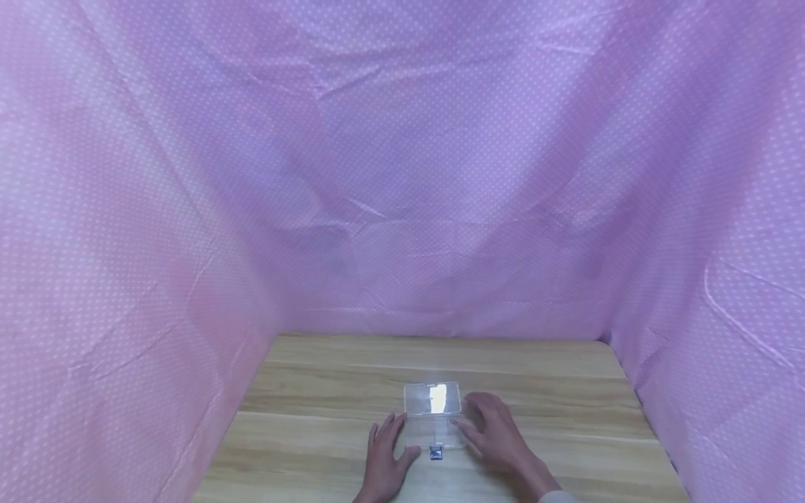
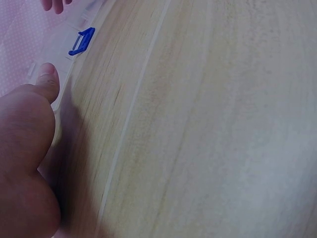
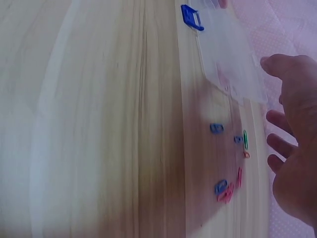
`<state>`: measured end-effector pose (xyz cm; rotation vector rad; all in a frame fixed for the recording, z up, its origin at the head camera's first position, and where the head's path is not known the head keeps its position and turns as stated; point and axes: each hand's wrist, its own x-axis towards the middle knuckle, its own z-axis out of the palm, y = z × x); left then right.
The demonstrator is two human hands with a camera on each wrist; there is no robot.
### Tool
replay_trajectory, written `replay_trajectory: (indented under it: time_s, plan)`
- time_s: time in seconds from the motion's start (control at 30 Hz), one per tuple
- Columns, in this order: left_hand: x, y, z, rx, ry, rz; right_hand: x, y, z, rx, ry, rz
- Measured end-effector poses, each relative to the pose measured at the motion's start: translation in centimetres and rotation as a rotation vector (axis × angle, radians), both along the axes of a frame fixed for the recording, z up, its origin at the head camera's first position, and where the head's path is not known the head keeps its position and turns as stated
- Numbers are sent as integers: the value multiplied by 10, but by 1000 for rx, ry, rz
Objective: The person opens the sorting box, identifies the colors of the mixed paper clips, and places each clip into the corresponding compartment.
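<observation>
A clear plastic box point(image 1: 418, 433) stands with its transparent lid point(image 1: 415, 399) swung back. A blue latch point(image 1: 437, 453) sits at its front edge, also seen in both wrist views. My left hand point(image 1: 385, 461) grips the box's left end, thumb point(image 2: 48, 79) at the front corner and forefinger along the side. Over at the right end is my right hand point(image 1: 497, 429), its thumb reaching over the box's edge and apart from the forefinger. The right wrist view shows its other fingers point(image 3: 281, 144) loosely bent, with nothing visible between them.
Several coloured paper clips lie on the wooden table point(image 1: 314, 391) right of the box, among them a blue clip point(image 3: 216, 128), a green clip point(image 3: 245, 139) and a pink clip point(image 3: 226, 193). A pink dotted cloth point(image 1: 402, 175) encloses the table at the back and sides.
</observation>
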<state>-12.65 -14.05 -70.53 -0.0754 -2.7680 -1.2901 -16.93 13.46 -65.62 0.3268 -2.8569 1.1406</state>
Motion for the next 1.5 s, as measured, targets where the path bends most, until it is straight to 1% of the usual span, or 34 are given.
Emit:
replay_trajectory:
  time_s: [0.03, 0.2, 0.33, 0.37, 0.43, 0.53, 0.6, 0.67, 0.73, 0.83, 1.0, 1.13, 1.2, 1.33, 1.5]
  plan:
    - [0, 0, -1, 1, -8, 2, 1, 2, 0, 3, -6, -5]
    - [2, 0, -2, 3, 4, 7, 0, 13, -1, 20, -38, -25]
    - [3, 1, -3, -5, 57, 14, -4, 23, -1, 45, -58, -33]
    - [2, 1, -4, -6, 61, 14, -5, 26, -1, 48, -61, -32]
    - [1, 0, -4, -10, 53, 9, -7, 31, -2, 47, -78, -39]
    - [-1, 0, -3, -7, 7, -5, -10, 37, -2, 12, -130, -59]
    - [-2, 0, -2, -8, -6, -6, -13, 40, -3, -3, -147, -70]
    - [-2, 0, -1, 0, 3, -4, -17, 42, -5, 4, -129, -69]
    - [0, 1, 0, 3, 18, 1, -23, 44, -10, 21, -88, -61]
    - [2, 1, 2, 18, 13, 5, -30, 46, -16, 39, -34, -52]
    - [4, 1, 1, 21, -22, 13, -36, 47, -20, 27, -32, -56]
    - [3, 0, 0, 18, -60, 12, -39, 46, -23, 47, -21, -67]
    - [2, 0, 0, 17, -61, 8, -40, 46, -25, 57, -3, -77]
    - [1, 1, -1, 16, -43, 5, -43, 44, -29, 67, 26, -99]
    - [0, 2, -2, -3, -13, 1, -46, 41, -31, 80, 81, -114]
